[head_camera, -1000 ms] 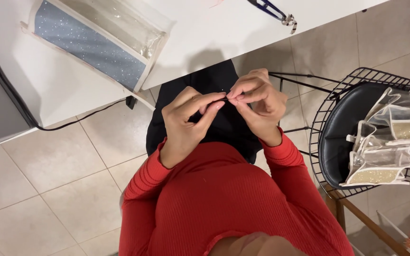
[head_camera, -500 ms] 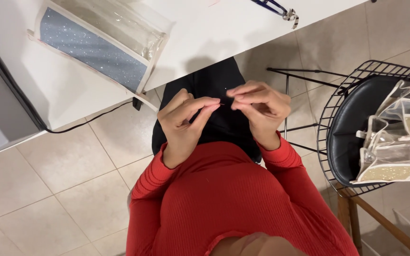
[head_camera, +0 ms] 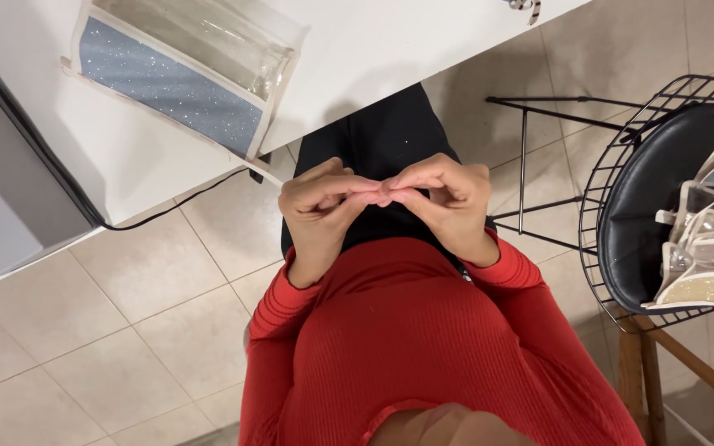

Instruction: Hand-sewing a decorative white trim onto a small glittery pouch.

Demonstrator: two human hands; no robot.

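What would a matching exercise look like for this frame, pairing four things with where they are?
Things:
1. pouch
2. clear bags
3. cable
4. hands: left hand, right hand

Places:
A. on the wire chair
B. fingertips together over the lap
C. flat on the white table
D. hanging off the table edge above the floor tiles

Pairs: 1-C, 2-A, 3-D, 4-B

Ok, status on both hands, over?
Left hand and right hand fingertips pinched together over the lap; whatever is between them is too small to tell. Clear pouch lies apart on the table. Nothing in the way.
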